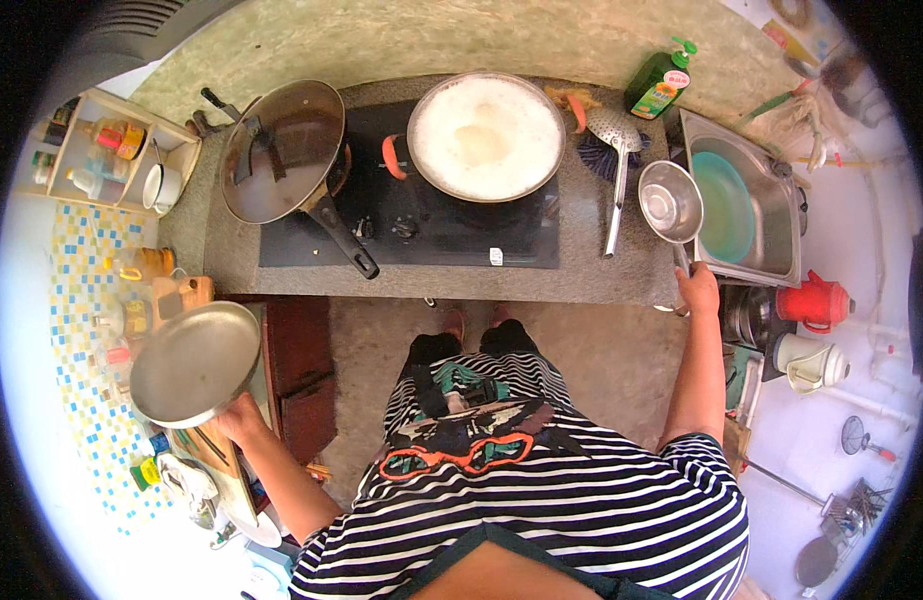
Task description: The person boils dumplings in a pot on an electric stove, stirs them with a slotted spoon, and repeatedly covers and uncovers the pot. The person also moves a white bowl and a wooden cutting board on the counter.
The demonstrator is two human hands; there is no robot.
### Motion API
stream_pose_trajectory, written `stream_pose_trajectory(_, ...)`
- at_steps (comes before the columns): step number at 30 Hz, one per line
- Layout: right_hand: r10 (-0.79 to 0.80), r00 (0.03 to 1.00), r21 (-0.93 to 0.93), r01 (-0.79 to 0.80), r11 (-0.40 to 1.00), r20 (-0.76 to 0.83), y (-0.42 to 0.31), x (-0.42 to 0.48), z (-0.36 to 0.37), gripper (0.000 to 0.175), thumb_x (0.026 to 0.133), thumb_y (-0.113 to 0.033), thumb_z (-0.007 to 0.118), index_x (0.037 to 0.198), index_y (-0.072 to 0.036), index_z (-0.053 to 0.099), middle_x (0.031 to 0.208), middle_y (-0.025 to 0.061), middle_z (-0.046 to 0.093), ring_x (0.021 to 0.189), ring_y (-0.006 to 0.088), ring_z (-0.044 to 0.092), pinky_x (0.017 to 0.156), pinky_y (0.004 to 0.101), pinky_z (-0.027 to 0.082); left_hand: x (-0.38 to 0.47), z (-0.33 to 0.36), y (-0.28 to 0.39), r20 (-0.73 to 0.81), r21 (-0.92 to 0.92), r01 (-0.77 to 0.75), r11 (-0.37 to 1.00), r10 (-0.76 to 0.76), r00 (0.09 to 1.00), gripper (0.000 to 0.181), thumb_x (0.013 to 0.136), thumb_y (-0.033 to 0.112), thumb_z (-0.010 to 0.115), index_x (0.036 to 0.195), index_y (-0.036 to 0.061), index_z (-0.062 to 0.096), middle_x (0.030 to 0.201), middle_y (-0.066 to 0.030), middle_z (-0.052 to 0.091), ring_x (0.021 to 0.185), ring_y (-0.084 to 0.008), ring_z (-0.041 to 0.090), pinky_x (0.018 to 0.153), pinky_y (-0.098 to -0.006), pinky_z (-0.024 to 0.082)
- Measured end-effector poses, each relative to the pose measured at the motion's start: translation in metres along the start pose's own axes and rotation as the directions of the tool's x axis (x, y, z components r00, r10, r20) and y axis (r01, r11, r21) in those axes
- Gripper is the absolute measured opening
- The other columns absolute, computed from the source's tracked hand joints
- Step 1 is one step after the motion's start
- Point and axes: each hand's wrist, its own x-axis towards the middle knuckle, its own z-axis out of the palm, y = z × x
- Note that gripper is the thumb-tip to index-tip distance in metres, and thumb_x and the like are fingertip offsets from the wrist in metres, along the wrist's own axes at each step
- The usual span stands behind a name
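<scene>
My left hand [240, 424] grips a round metal lid [195, 364] by its edge, out to the left of the counter. In my right hand [698, 286] is the handle of a deep metal ladle [670, 201], its bowl over the counter beside the sink. White froth [488, 135] fills a wide pot with orange-red handles [391, 157] on the black cooktop [446, 240]. A skimmer with holes [617, 150] lies on the counter between the pot and the ladle.
A lidded wok [285, 154] stands left on the cooktop, its dark handle [345, 236] pointing toward me. A green pump bottle [660, 82] is by the wall. The metal sink [780, 202] holds a turquoise basin [724, 206]. Low on the right is a red kettle [810, 301].
</scene>
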Motion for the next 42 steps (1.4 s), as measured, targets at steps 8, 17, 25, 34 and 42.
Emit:
stream_pose_trajectory(8,0.094,0.914,0.688,-0.362,0.629,0.395,0.037,0.027,0.043,0.038,0.081,-0.033,0.066,0.097,0.001,0.065,0.08,0.0081,0.062,0.064,0.0167,0.058,0.054,0.0318,0.046,-0.002,0.021,-0.03,0.138,-0.079,0.091,0.993,-0.079,0.987,0.05,0.093,0.03,0.054,0.132,-0.0001,0.043,0.138,-0.0163,0.044,0.128,-0.0316,0.04,0.108,-0.0492,0.034)
stream_pose_trajectory(17,0.101,0.956,0.806,-0.288,0.517,0.277,-0.001,-0.014,0.011,0.027,0.085,-0.025,0.063,0.091,0.001,0.061,0.075,0.0052,0.058,0.054,0.0141,0.054,0.046,0.0283,0.044,-0.018,0.04,-0.039,0.091,-0.062,0.152,0.986,-0.146,0.985,0.054,0.093,0.03,0.054,0.135,-0.0008,0.04,0.142,-0.0173,0.04,0.13,-0.0348,0.036,0.111,-0.0522,0.027)
stream_pose_trajectory(25,-0.055,0.988,0.733,-0.069,0.676,0.143,-0.06,-0.044,-0.07,0.027,0.084,-0.022,0.064,0.087,0.004,0.058,0.064,0.007,0.058,0.051,0.0135,0.056,0.045,0.0281,0.043,-0.015,0.037,-0.047,0.079,-0.08,0.217,0.973,-0.211,0.974,0.054,0.093,0.031,0.053,0.135,0.0005,0.039,0.141,-0.0186,0.039,0.131,-0.0351,0.036,0.11,-0.0538,0.027)
stream_pose_trajectory(34,-0.352,0.926,0.393,0.378,0.838,-0.139,-0.167,-0.055,-0.099,0.036,0.08,-0.024,0.067,0.1,0.005,0.06,0.075,0.0199,0.063,0.07,0.0294,0.064,0.065,0.0378,0.049,0.007,-0.016,-0.041,0.149,-0.023,0.203,0.979,-0.197,0.969,0.057,0.093,0.037,0.049,0.14,0.0065,0.036,0.144,-0.017,0.036,0.132,-0.0396,0.032,0.106,-0.0631,0.026)
stream_pose_trajectory(42,-0.462,0.845,0.219,0.521,0.825,-0.268,-0.221,-0.051,-0.086,0.041,0.081,-0.027,0.064,0.109,0.002,0.055,0.097,0.0259,0.063,0.094,0.0429,0.059,0.082,0.0471,0.047,0.005,-0.044,-0.026,0.101,-0.107,0.184,0.977,-0.174,0.98,0.054,0.094,0.036,0.048,0.138,0.006,0.038,0.144,-0.0171,0.037,0.132,-0.0393,0.033,0.107,-0.0613,0.026)
